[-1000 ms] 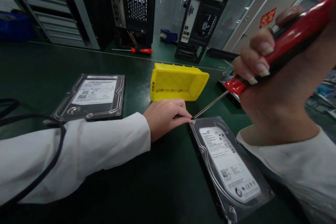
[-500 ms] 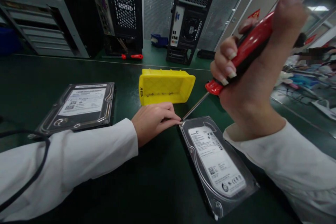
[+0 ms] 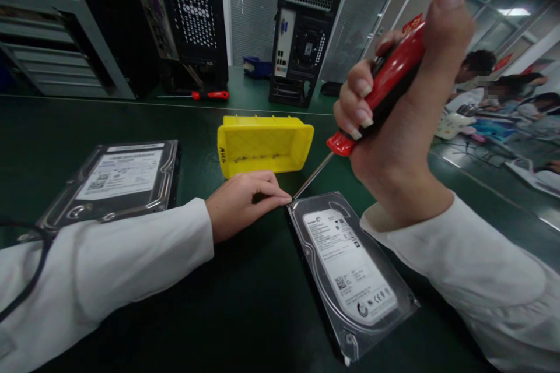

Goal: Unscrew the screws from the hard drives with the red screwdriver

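A hard drive [image 3: 354,268] with a white label lies on the green table, label up. At its far left corner, the thumb and fingertips of my left hand [image 3: 245,201] are pinched together beside the screwdriver's tip. Whatever they pinch is too small to make out. My right hand [image 3: 406,105] is wrapped around the red and black handle of a screwdriver [image 3: 396,73]. The screwdriver slants down to the left, its metal shaft ending at that corner. Just beyond my left hand stands a yellow bin [image 3: 265,145] with small dark screws along its bottom.
Another hard drive [image 3: 118,178] lies at the left. A second screwdriver [image 3: 210,95] rests near the back, before a black computer case [image 3: 195,17]. More cases stand there, including a tower [image 3: 301,41] and a grey metal chassis [image 3: 65,58]. People sit at the far right.
The camera has turned slightly right, so everything sits further left in view. Both hands keep their grip, and the screwdriver tip stays at the drive's corner.
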Demonstrator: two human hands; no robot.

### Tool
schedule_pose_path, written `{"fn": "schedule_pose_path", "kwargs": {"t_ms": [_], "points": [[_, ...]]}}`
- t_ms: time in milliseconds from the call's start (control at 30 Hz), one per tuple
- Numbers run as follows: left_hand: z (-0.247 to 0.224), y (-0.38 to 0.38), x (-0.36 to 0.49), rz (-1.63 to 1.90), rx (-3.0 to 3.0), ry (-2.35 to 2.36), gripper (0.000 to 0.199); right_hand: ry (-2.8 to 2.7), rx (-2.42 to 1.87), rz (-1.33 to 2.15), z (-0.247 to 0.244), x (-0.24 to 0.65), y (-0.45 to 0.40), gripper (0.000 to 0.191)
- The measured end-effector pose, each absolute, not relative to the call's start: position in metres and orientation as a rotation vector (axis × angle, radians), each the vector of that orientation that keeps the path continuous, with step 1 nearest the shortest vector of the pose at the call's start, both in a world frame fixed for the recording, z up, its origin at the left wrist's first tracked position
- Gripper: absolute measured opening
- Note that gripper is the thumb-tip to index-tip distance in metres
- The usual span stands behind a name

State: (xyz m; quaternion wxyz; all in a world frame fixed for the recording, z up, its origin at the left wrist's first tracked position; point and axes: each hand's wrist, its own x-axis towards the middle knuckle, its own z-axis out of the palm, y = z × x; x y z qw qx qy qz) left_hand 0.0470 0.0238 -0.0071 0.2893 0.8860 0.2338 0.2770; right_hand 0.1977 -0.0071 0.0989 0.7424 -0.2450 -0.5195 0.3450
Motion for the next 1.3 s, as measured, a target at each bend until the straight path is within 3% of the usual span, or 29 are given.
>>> {"fn": "schedule_pose_path", "kwargs": {"t_ms": [1067,1300], "points": [[-0.006,0.014,0.05,0.868,2.629,0.827,0.011,-1.377,-0.496,0.769,0.095,0.195,-0.007,0.04],[-0.006,0.012,0.051,0.884,2.698,0.867,0.021,-1.397,-0.519,0.732,0.095,0.191,-0.013,0.04]]}}
